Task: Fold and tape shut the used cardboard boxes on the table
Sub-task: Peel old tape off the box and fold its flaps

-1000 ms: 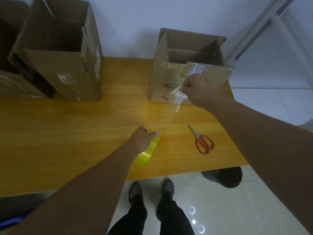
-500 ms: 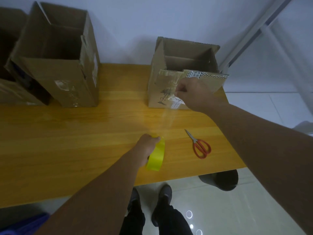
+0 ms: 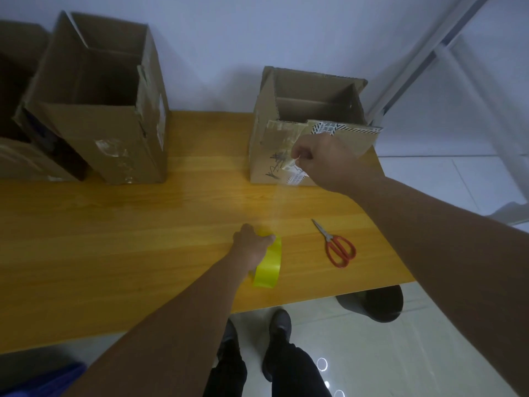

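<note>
— Fingers point(image 3: 301, 153) of your right hand point(image 3: 323, 156) pinch the tape end point(image 3: 294, 164), centre right; your left hand point(image 3: 252, 245) grips the tape roll point(image 3: 269, 267), lower centre.
— Progress?
— No box appears sealed. The centre-right box point(image 3: 269, 156) and upper-left box point(image 3: 100, 133) stand open on the table point(image 3: 114, 224); folding and taping remain.

Wooden counter point(image 3: 114, 224) set against a white wall point(image 3: 214, 38). Red-handled scissors point(image 3: 328, 238) lie closed near the counter's right front corner. Just below that edge, a dark round object point(image 3: 378, 303) stands on the glossy tiled floor point(image 3: 400, 353). A blue object point(image 3: 43, 379) shows at lower left.
</note>
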